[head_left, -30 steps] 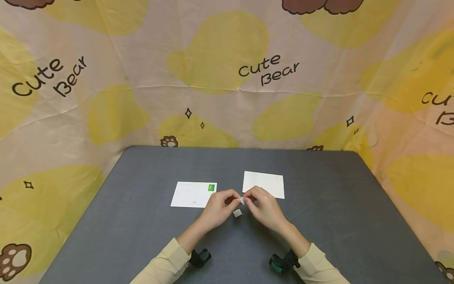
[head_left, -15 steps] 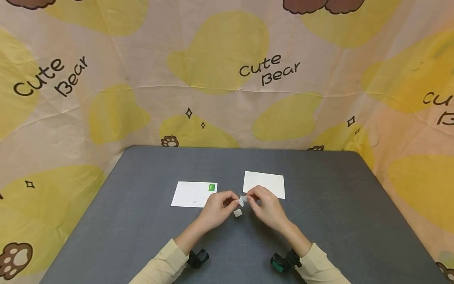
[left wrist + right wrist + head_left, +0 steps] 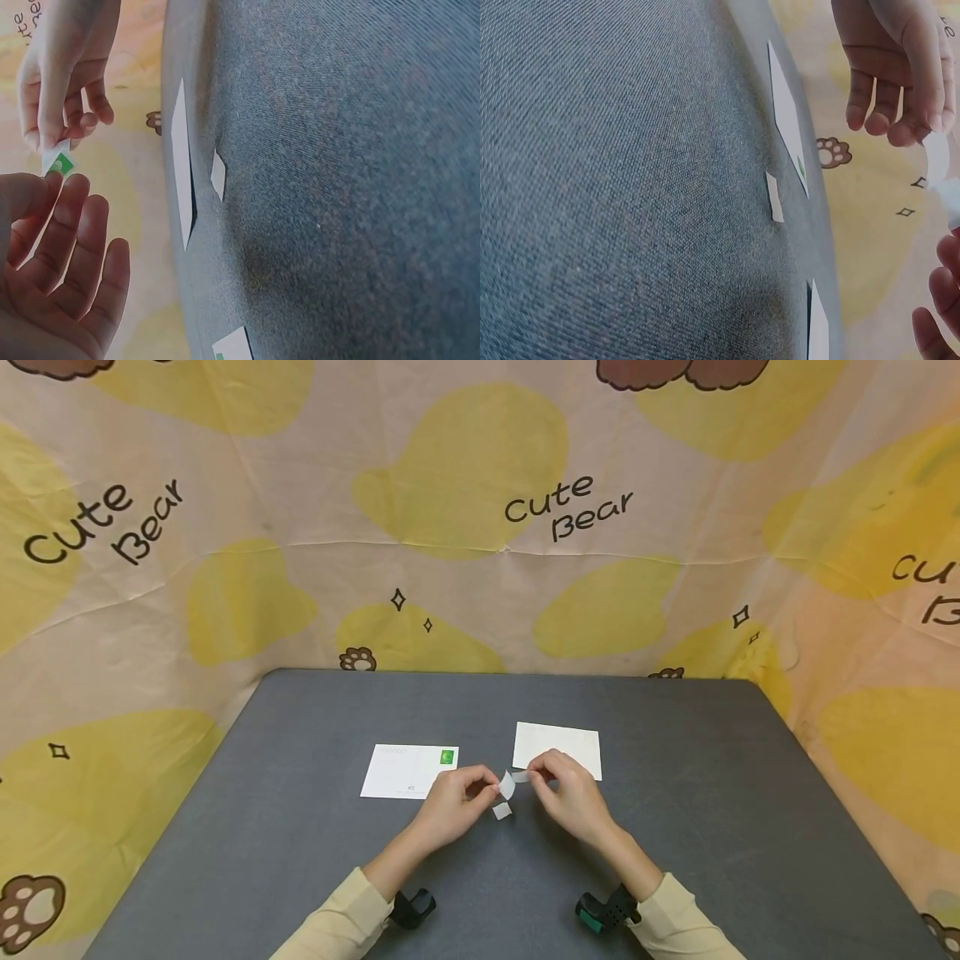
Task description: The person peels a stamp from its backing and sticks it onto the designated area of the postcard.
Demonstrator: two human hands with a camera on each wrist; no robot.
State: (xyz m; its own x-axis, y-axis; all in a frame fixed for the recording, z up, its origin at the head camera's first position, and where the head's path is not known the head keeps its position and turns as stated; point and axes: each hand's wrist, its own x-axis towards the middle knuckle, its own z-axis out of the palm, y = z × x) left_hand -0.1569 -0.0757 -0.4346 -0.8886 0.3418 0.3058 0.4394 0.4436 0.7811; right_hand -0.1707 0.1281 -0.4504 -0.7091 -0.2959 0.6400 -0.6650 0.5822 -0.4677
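My left hand (image 3: 453,802) pinches a small stamp sticker (image 3: 61,165), white on one side with green print on the other. A pale, thin strip of backing paper (image 3: 520,777) runs from it to my right hand (image 3: 572,797), which pinches its end between thumb and forefinger. Sticker and strip still meet in the middle, both curling, in the head view. Below them a small white paper square (image 3: 502,811) lies on the table. Beyond my left hand is a white postcard (image 3: 405,770) bearing a green stamp (image 3: 447,757). A blank white card (image 3: 557,745) lies behind my right hand, partly covered by it.
The dark grey table (image 3: 675,827) carries these papers near its middle. A patterned cloth (image 3: 465,468) hangs around its back and sides. Black wrist devices (image 3: 412,909) sit under both forearms, just above the tabletop.
My hands have drawn slightly apart, the left going left and the right going right. More of the sticker and the strip now shows between them. The papers on the table stay put.
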